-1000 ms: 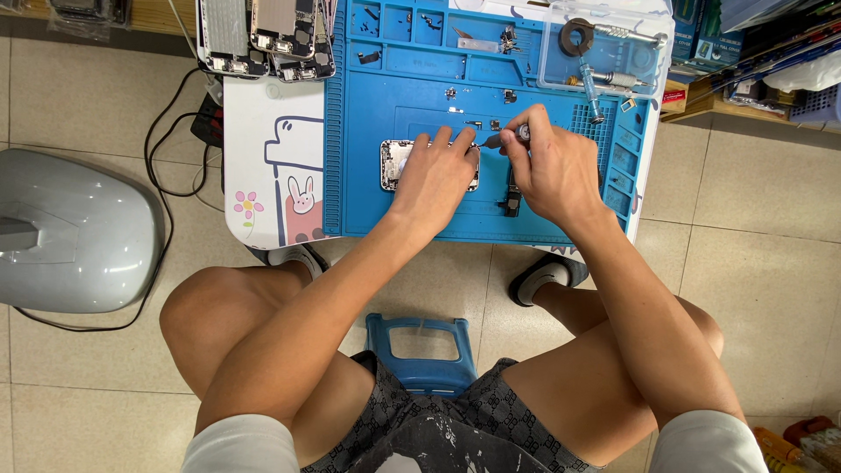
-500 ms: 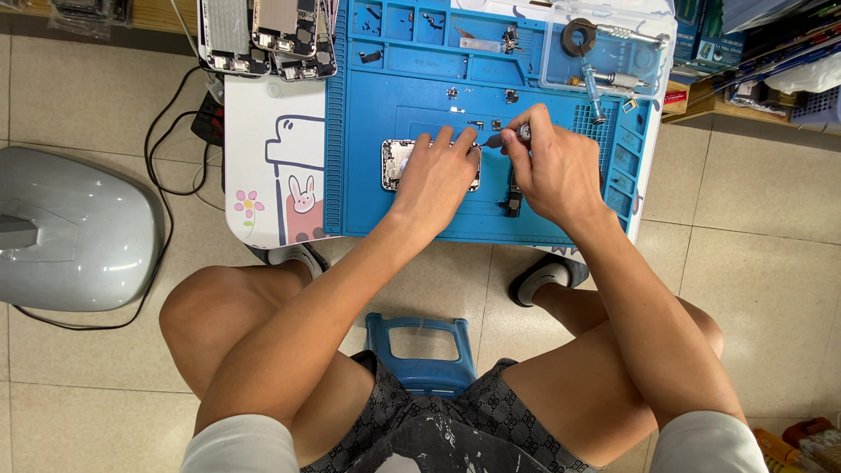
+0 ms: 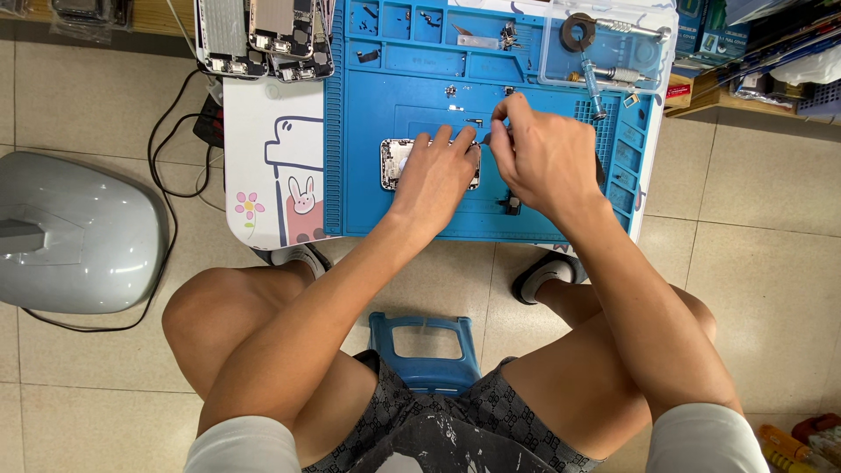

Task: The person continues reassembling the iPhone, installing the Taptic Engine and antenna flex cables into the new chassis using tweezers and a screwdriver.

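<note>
Lying flat on the blue silicone work mat (image 3: 526, 223), the opened silver phone body (image 3: 396, 163) sits mostly under the left hand (image 3: 435, 175), only its left end showing. Left forearm reaches forward from the knee, palm down, fingers spread and pressing on the phone, gripping nothing. Right hand (image 3: 545, 158) just beside it, touching near the fingertips, knuckles up, fingers pinched on a thin tool whose kind I cannot tell. Small white counter (image 3: 272, 188) carries the mat.
</note>
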